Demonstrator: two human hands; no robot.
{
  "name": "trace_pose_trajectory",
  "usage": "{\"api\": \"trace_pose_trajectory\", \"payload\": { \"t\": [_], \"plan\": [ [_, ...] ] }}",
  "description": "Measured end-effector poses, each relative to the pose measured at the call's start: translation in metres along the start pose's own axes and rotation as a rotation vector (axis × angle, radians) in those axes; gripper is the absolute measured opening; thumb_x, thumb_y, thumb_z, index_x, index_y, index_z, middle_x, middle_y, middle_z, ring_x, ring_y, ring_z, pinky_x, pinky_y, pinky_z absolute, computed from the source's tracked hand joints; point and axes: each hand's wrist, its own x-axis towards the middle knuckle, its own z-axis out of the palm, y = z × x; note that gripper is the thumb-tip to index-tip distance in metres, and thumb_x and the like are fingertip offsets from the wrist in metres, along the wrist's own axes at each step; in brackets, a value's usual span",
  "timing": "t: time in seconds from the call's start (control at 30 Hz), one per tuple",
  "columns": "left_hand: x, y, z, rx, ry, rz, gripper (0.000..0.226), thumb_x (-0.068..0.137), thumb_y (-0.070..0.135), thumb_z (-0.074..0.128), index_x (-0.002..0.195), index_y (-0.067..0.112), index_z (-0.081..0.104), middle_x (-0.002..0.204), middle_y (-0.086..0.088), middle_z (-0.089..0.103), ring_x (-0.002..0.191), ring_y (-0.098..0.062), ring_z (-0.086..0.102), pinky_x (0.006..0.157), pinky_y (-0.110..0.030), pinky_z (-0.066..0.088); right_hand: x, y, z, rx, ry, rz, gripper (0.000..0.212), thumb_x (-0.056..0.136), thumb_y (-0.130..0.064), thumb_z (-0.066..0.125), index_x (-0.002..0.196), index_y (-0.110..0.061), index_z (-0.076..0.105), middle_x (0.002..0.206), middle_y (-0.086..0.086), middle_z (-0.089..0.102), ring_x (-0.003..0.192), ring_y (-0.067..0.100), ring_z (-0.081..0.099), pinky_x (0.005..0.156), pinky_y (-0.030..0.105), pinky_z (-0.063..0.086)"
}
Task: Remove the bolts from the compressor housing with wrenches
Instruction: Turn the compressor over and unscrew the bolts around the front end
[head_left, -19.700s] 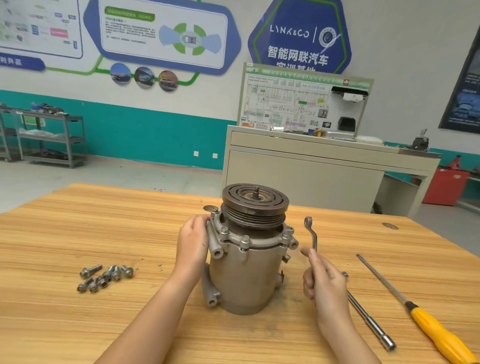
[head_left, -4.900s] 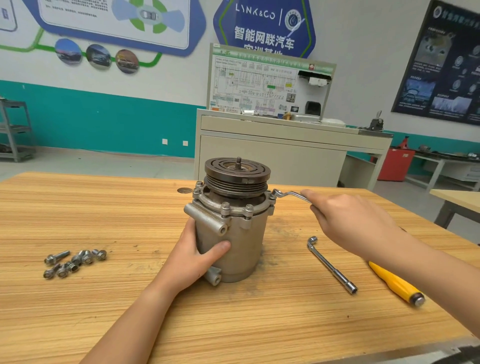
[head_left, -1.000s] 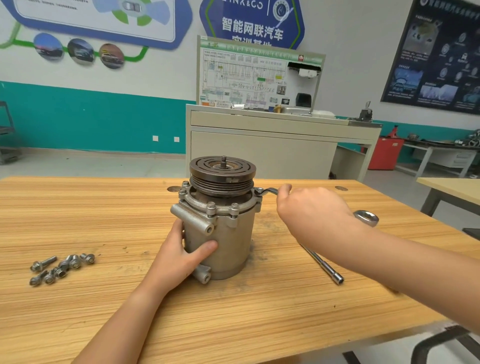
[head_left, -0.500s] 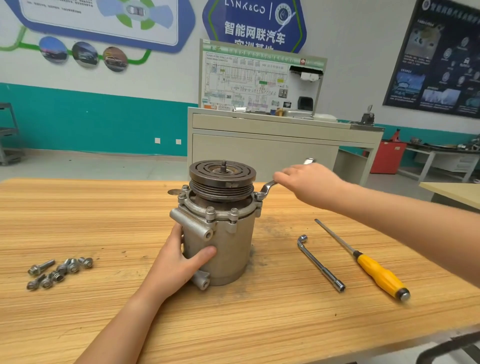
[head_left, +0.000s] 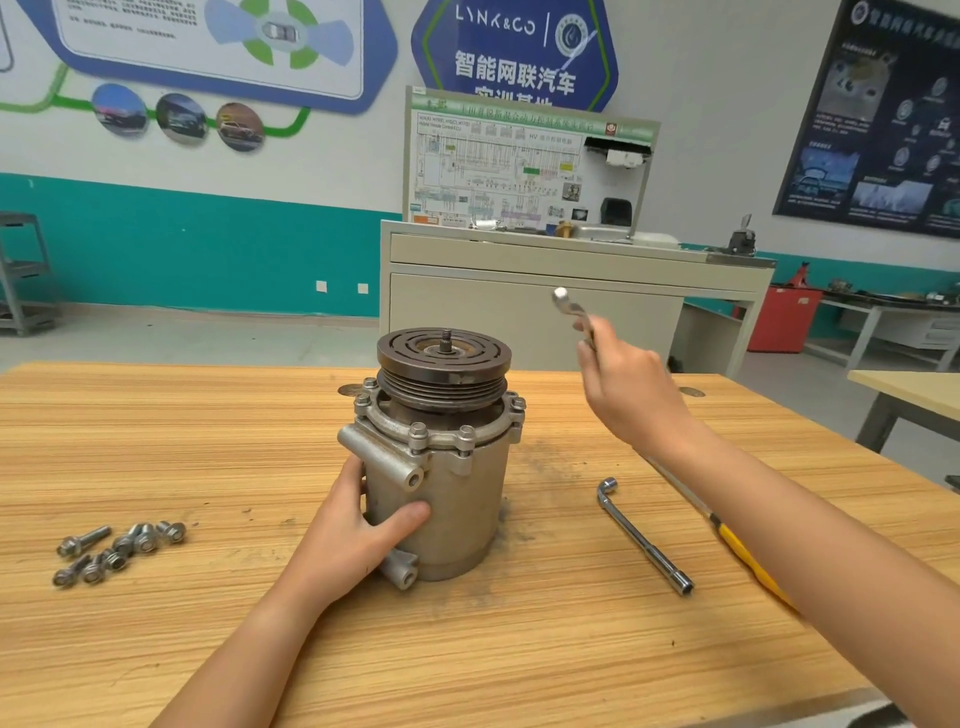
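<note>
The grey compressor housing (head_left: 441, 499) stands upright on the wooden table (head_left: 208, 441), its dark pulley on top. Several bolts (head_left: 418, 431) sit in its flange ring. My left hand (head_left: 358, 530) grips the housing's lower left side, thumb across the front. My right hand (head_left: 623, 389) is raised to the right of the pulley and holds a ring wrench (head_left: 571, 309). The wrench points up and is clear of the housing; only its upper end shows above my fingers.
Several loose bolts (head_left: 119, 548) lie at the table's left. An L-shaped socket wrench (head_left: 641, 535) lies right of the housing. A yellow-handled screwdriver (head_left: 748, 561) is partly hidden under my right forearm. A beige cabinet (head_left: 519, 312) stands behind the table.
My right hand has lifted the ring wrench off the flange bolt on the housing's right side and swung it up into the air. My left hand keeps its grip.
</note>
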Motion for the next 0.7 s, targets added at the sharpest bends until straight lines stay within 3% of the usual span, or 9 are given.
{"api": "trace_pose_trajectory", "payload": {
  "t": [0.1, 0.2, 0.27, 0.43, 0.57, 0.63, 0.7],
  "plan": [
    [0.000, 0.000, 0.000, 0.003, 0.004, 0.006, 0.058, 0.059, 0.057, 0.071, 0.108, 0.050, 0.040, 0.111, 0.027, 0.054, 0.095, 0.028, 0.046, 0.067, 0.000, 0.040, -0.030, -0.008, -0.019, -0.317, -0.213, -0.052, 0.033, 0.095, -0.009, 0.035, 0.128, -0.012, 0.033, 0.056, -0.004, 0.040, 0.045, 0.017, 0.038, 0.041, 0.027, 0.021],
    [0.000, 0.000, 0.000, -0.008, -0.008, -0.001, 0.056, 0.067, 0.053, 0.076, 0.109, 0.052, 0.038, 0.113, 0.026, 0.054, 0.097, 0.024, 0.047, 0.072, -0.006, 0.041, -0.048, -0.022, -0.033, -0.413, -0.337, -0.070, 0.059, 0.088, -0.002, 0.034, 0.142, -0.016, 0.014, 0.058, -0.005, 0.033, 0.047, 0.013, 0.027, 0.041, 0.027, 0.015],
    [0.000, -0.001, 0.000, 0.006, -0.002, 0.002, 0.052, 0.070, 0.044, 0.074, 0.107, 0.051, 0.038, 0.112, 0.028, 0.052, 0.095, 0.027, 0.046, 0.070, -0.003, 0.040, -0.050, -0.030, -0.039, -0.454, -0.381, -0.061, 0.068, 0.085, 0.000, 0.035, 0.145, -0.016, 0.008, 0.058, -0.004, 0.031, 0.048, 0.014, 0.027, 0.042, 0.027, 0.015],
    [0.001, -0.003, 0.000, 0.026, 0.003, 0.020, 0.050, 0.078, 0.028, 0.073, 0.106, 0.051, 0.038, 0.111, 0.030, 0.051, 0.092, 0.031, 0.044, 0.066, 0.004, 0.036, -0.042, -0.045, -0.044, -0.492, -0.441, -0.044, 0.065, 0.085, 0.002, 0.037, 0.144, -0.010, 0.013, 0.058, -0.002, 0.029, 0.062, 0.022, 0.037, 0.042, 0.027, 0.016],
    [0.001, -0.004, 0.000, 0.007, -0.009, 0.011, 0.051, 0.077, 0.031, 0.073, 0.107, 0.053, 0.038, 0.111, 0.029, 0.053, 0.095, 0.028, 0.046, 0.068, -0.001, 0.040, -0.031, -0.059, -0.043, -0.559, -0.500, -0.051, 0.042, 0.086, 0.003, 0.036, 0.128, -0.001, 0.036, 0.059, -0.001, 0.031, 0.057, 0.020, 0.037, 0.040, 0.026, 0.021],
    [0.000, -0.004, -0.001, 0.001, -0.010, 0.010, 0.051, 0.077, 0.031, 0.073, 0.107, 0.053, 0.038, 0.112, 0.028, 0.053, 0.095, 0.029, 0.046, 0.067, 0.001, 0.040, -0.031, -0.065, -0.043, -0.609, -0.523, -0.075, 0.045, 0.088, 0.001, 0.038, 0.132, 0.004, 0.031, 0.065, 0.002, 0.039, 0.062, 0.022, 0.040, 0.039, 0.026, 0.022],
    [0.000, -0.004, -0.001, -0.003, -0.012, 0.004, 0.051, 0.075, 0.034, 0.073, 0.107, 0.053, 0.039, 0.112, 0.029, 0.053, 0.095, 0.028, 0.046, 0.069, -0.002, 0.041, -0.032, -0.068, -0.043, -0.637, -0.515, -0.128, 0.050, 0.091, -0.004, 0.035, 0.138, 0.007, 0.021, 0.083, 0.008, 0.056, 0.064, 0.023, 0.040, 0.038, 0.026, 0.021]
  ]
}}
